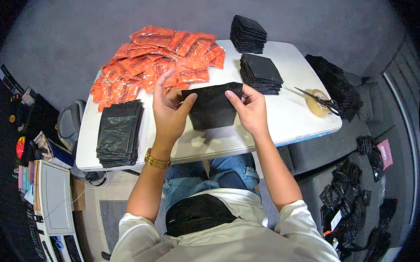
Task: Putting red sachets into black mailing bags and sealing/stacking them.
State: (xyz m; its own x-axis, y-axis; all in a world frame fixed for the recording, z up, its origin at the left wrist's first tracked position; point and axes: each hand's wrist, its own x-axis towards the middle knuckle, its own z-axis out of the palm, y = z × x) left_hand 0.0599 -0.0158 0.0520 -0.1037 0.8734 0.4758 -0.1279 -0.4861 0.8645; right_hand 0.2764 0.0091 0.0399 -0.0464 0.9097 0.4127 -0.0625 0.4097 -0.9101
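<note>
A flat black fabric piece [212,108], perhaps a pouch, hangs above the near part of the white table. Its upper left corner is pinched between the thumb and fingers of my left hand [172,109], whose index finger points up. My right hand [249,107] grips the upper right corner, thumb on the face toward me. A stack of black plastic packets [119,133] lies left of my left hand. Beyond my hands spreads a big heap of orange packets in clear wrap [156,58]. To the right of it sits a stack of black folded pieces [260,73].
Another black stack [247,33] stands at the table's [285,110] far edge. Black scissors [329,105] lie over a tape roll [317,103] at the right. Dark bundles [338,84] rest on the grey sofa [322,144]. A white cabinet [57,198] is at the left.
</note>
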